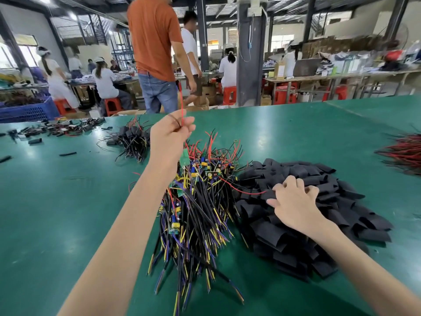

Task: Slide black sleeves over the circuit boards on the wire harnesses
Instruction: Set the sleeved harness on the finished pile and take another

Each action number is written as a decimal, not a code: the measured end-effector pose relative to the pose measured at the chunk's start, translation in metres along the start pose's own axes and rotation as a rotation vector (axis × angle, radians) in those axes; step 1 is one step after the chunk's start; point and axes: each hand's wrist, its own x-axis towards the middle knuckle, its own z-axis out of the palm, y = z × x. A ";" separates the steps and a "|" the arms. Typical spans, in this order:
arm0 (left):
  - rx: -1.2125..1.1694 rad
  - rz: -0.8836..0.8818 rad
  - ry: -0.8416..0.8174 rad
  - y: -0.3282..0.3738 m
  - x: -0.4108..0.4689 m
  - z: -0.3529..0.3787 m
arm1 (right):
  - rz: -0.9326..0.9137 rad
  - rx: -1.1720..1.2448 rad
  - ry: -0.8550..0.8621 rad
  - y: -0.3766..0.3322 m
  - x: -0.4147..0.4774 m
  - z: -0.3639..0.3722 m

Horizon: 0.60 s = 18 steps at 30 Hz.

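Observation:
My left hand (169, 135) is raised above the table, pinching the red and black wires of one wire harness (182, 110); its green circuit board (184, 156) dangles just below the hand. Under it lies a big heap of harnesses (196, 201) with small boards and black, yellow, purple and red wires. To the right is a pile of flat black sleeves (319, 215). My right hand (292, 201) rests on top of that pile, fingers curled onto a sleeve; whether one is gripped cannot be told.
A bundle of sleeved harnesses (131, 139) lies at the back left on the green table (57, 201). Loose sleeves and parts (57, 128) are scattered far left. Red and black wires (405, 153) lie at the right edge. People stand and sit beyond the table.

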 end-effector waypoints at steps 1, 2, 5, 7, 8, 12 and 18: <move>-0.006 0.011 0.001 0.001 0.003 0.000 | 0.012 0.010 0.029 0.000 0.000 0.000; 0.042 0.029 -0.002 0.002 0.005 0.000 | 0.023 0.027 0.055 -0.001 0.001 -0.001; 0.299 0.124 -0.029 0.001 0.010 -0.001 | 0.049 0.067 0.121 -0.003 0.001 -0.002; 0.452 0.103 -0.077 -0.006 0.013 -0.006 | 0.065 0.088 0.137 -0.004 0.001 -0.004; 0.516 0.055 -0.124 -0.010 0.013 -0.009 | 0.071 0.102 0.137 -0.005 0.001 -0.004; 0.667 -0.103 -0.126 -0.029 0.003 -0.022 | 0.072 0.129 0.151 -0.007 -0.001 -0.008; 1.051 -0.208 -0.172 -0.043 -0.026 -0.034 | 0.057 0.194 0.162 -0.012 -0.005 -0.009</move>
